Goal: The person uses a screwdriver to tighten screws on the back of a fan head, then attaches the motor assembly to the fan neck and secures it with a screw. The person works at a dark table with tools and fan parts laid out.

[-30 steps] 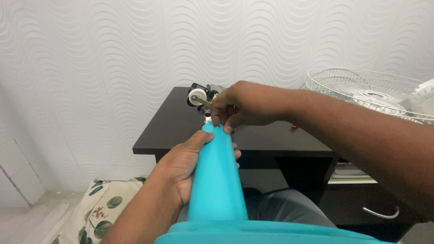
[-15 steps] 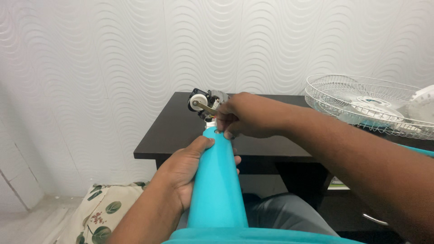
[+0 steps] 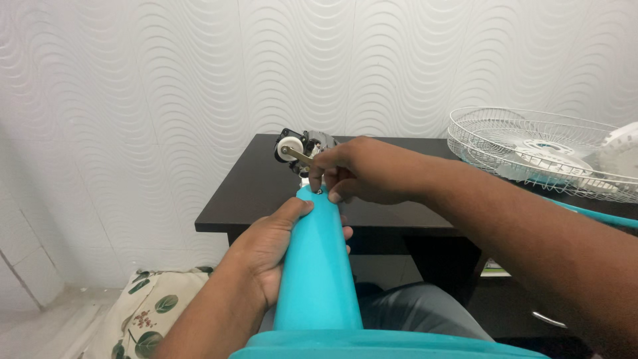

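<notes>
A turquoise fan stand column (image 3: 318, 266) rises from its base at the bottom edge toward the table. My left hand (image 3: 269, 249) wraps around the column's left side, thumb near its top. My right hand (image 3: 355, 169) is closed over the top end of the column, fingertips pinched at the joint where a small fan motor (image 3: 299, 147) with a white hub and a brass shaft sits. What the fingertips pinch is hidden.
A dark table (image 3: 266, 189) stands against a white wavy wall. A white wire fan guard (image 3: 538, 149) lies on the table at the right, with a white part beside it. A leaf-patterned cushion (image 3: 146, 312) lies on the floor at lower left.
My right hand has shifted slightly at the column's top, fingers working at the joint. The view dropped a little since a second ago. My left hand keeps the same grip.
</notes>
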